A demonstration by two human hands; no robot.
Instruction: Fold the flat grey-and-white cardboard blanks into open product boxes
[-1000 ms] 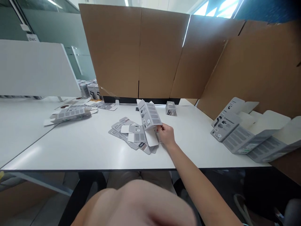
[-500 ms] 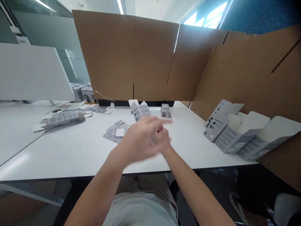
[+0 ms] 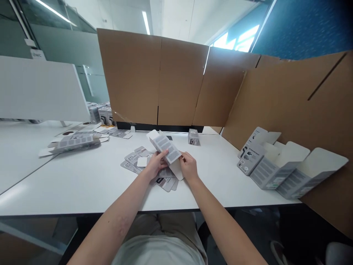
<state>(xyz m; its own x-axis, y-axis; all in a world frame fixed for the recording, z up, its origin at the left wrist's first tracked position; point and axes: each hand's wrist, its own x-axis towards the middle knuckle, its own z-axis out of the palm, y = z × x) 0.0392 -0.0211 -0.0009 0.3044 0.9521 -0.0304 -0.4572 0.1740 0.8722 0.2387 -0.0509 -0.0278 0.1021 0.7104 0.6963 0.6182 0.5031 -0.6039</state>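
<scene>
Both my hands hold one grey printed carton point(image 3: 166, 147), partly unfolded, just above the white table point(image 3: 88, 184). My left hand point(image 3: 154, 164) grips its near left edge with curled fingers. My right hand point(image 3: 189, 166) pinches its near right end, by a white flap. Under them lies a loose pile of flat carton blanks point(image 3: 135, 162) spread on the table.
Brown cardboard panels point(image 3: 154, 77) wall off the back and right side. Several opened cartons point(image 3: 275, 163) lean along the right wall. One small assembled box point(image 3: 193, 136) stands at the back. More blanks point(image 3: 73, 141) and finished boxes point(image 3: 102, 115) lie far left, beside a white board point(image 3: 38, 88).
My left hand came up from below and took hold of the carton that my right hand held alone. The carton has tipped from upright to nearly flat and lower.
</scene>
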